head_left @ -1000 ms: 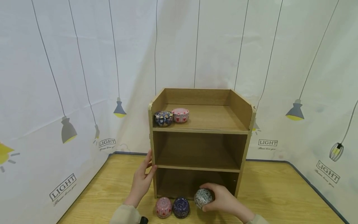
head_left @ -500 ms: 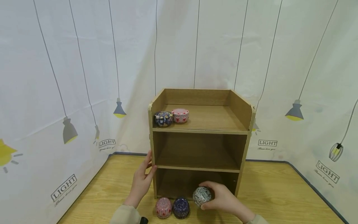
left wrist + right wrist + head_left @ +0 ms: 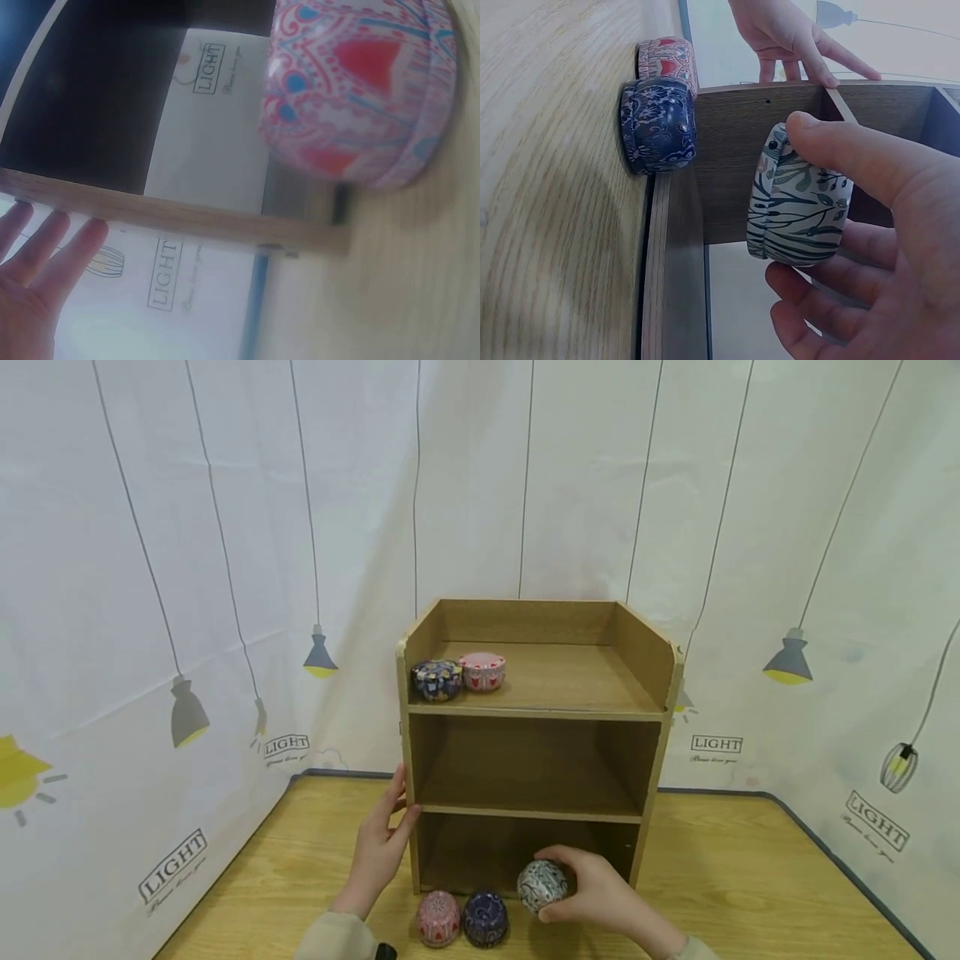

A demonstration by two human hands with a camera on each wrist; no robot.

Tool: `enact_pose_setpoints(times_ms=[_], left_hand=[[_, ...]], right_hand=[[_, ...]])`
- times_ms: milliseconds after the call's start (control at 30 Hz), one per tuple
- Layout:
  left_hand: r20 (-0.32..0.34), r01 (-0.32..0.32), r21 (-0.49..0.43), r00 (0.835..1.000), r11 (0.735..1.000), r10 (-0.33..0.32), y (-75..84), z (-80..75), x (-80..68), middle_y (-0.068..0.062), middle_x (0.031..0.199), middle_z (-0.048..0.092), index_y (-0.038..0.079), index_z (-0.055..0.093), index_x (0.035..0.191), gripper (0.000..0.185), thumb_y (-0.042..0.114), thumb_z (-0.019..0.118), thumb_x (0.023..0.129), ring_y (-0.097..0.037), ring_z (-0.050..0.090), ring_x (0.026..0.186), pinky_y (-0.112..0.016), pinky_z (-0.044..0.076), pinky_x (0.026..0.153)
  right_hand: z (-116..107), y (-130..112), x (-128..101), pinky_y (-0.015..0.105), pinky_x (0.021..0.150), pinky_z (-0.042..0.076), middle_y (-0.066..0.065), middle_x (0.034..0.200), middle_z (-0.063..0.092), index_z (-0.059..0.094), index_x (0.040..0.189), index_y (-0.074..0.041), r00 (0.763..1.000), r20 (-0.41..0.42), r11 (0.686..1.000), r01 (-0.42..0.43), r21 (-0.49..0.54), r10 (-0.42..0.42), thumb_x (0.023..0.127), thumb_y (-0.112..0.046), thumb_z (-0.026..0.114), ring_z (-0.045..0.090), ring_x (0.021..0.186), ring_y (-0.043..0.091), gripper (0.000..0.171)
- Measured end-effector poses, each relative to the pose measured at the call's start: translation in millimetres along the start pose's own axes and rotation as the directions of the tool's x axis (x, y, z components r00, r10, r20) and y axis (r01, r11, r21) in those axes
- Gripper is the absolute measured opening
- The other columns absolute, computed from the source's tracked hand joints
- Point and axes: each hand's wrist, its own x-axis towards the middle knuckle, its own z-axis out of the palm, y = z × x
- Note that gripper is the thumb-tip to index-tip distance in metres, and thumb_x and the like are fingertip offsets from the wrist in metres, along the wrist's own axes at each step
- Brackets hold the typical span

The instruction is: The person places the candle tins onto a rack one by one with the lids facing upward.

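My right hand [image 3: 600,897] grips a round tin [image 3: 542,886] with a white and green leaf pattern, thumb on one side and fingers on the other. In the right wrist view this leaf-patterned tin [image 3: 799,202] is off the table, before the bottom compartment of a wooden shelf unit [image 3: 532,812]. My left hand [image 3: 381,852] rests its extended fingers against the unit's left side; the left wrist view shows these fingertips [image 3: 91,232] at the panel edge. A pink tin [image 3: 438,918] and a dark blue tin [image 3: 486,919] stand side by side on the table in front.
On the unit's top shelf, at the left, sit a dark floral tin [image 3: 438,680] and a pink tin with red hearts [image 3: 483,671]. The wooden table [image 3: 750,877] extends on both sides of the unit. Patterned sheets [image 3: 480,485] with printed lamps enclose it behind and at the sides.
The leaf-patterned tin has risen slightly and shifted a little left in my right hand during the first half second, then stayed about still. My left hand keeps its place on the unit.
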Motion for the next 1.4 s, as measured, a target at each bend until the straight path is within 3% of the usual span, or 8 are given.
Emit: enact_pose_setpoints(times_ms=[333, 667, 933, 1067, 1133, 1300, 1400], left_hand=[[-0.014, -0.033, 0.029, 0.999, 0.999, 0.033, -4.6, 1.4, 0.1, -0.020, 0.140, 0.049, 0.019, 0.035, 0.152, 0.067, 0.002, 0.063, 0.093, -0.039, 0.060, 0.104, -0.026, 0.057, 0.063], [0.000, -0.012, 0.010, 1.000, 1.000, 0.012, -1.8, 0.9, -0.6, -0.015, 0.144, 0.046, 0.019, 0.036, 0.152, 0.065, 0.003, 0.062, 0.094, -0.037, 0.059, 0.107, -0.026, 0.056, 0.067], [-0.022, -0.039, 0.017, 0.999, 0.999, 0.039, -2.6, 1.5, 0.5, -0.018, 0.142, 0.048, 0.015, 0.036, 0.151, 0.066, 0.000, 0.063, 0.092, -0.040, 0.060, 0.104, -0.027, 0.057, 0.064], [-0.028, -0.061, 0.028, 0.998, 0.998, 0.061, 5.4, 1.0, 0.4, -0.023, 0.137, 0.051, 0.009, 0.037, 0.150, 0.066, -0.004, 0.063, 0.091, -0.040, 0.061, 0.101, -0.027, 0.057, 0.062], [-0.027, -0.061, 0.031, 0.998, 0.998, 0.062, 17.3, -0.8, 1.0, -0.025, 0.134, 0.052, 0.005, 0.037, 0.148, 0.064, -0.006, 0.063, 0.090, -0.041, 0.061, 0.100, -0.029, 0.058, 0.062], [-0.024, -0.075, 0.047, 0.997, 0.996, 0.076, 32.5, -3.1, 2.7, -0.028, 0.135, 0.050, -0.001, 0.038, 0.145, 0.061, -0.009, 0.062, 0.089, -0.043, 0.061, 0.099, -0.028, 0.057, 0.062], [-0.021, -0.066, 0.049, 0.998, 0.997, 0.067, 18.5, -0.7, 1.5, -0.026, 0.138, 0.049, 0.002, 0.037, 0.147, 0.063, -0.008, 0.062, 0.090, -0.043, 0.061, 0.100, -0.028, 0.057, 0.062]], right_hand=[[-1.5, 0.3, -2.9, 0.034, 0.074, 0.053, 0.005, 0.116, 0.063, 0.062, 0.124, -0.008, 1.000, -0.001, 0.999, -0.026, 0.039, 0.026, 0.070, -0.032, 0.087, 0.061, 0.096, 0.023, 0.065], [0.6, 1.0, -3.0, 0.034, 0.076, 0.052, 0.005, 0.117, 0.063, 0.062, 0.125, -0.006, 1.000, -0.007, 0.999, -0.023, 0.045, 0.023, 0.069, -0.031, 0.088, 0.060, 0.098, 0.023, 0.067], [1.3, 1.8, -3.7, 0.028, 0.071, 0.053, 0.010, 0.121, 0.061, 0.060, 0.130, -0.010, 1.000, -0.011, 0.995, -0.022, 0.096, 0.023, 0.070, -0.028, 0.086, 0.061, 0.095, 0.018, 0.067], [1.2, -0.9, -4.9, 0.027, 0.067, 0.054, 0.009, 0.115, 0.062, 0.061, 0.127, -0.007, 1.000, -0.009, 0.992, -0.024, 0.124, 0.025, 0.070, -0.023, 0.086, 0.061, 0.091, 0.017, 0.064], [1.3, -1.2, -4.8, 0.027, 0.066, 0.054, 0.009, 0.113, 0.063, 0.060, 0.126, -0.004, 1.000, -0.007, 0.992, -0.018, 0.127, 0.019, 0.070, -0.022, 0.087, 0.061, 0.089, 0.016, 0.064], [0.9, -1.0, -4.0, 0.029, 0.068, 0.054, 0.005, 0.109, 0.064, 0.060, 0.124, -0.002, 1.000, -0.014, 0.996, 0.000, 0.087, 0.002, 0.070, -0.024, 0.087, 0.061, 0.088, 0.012, 0.064], [0.9, -1.5, -4.2, 0.029, 0.068, 0.054, 0.004, 0.108, 0.064, 0.060, 0.123, -0.002, 1.000, -0.018, 0.997, 0.000, 0.075, 0.002, 0.070, -0.025, 0.087, 0.060, 0.087, 0.012, 0.064]])
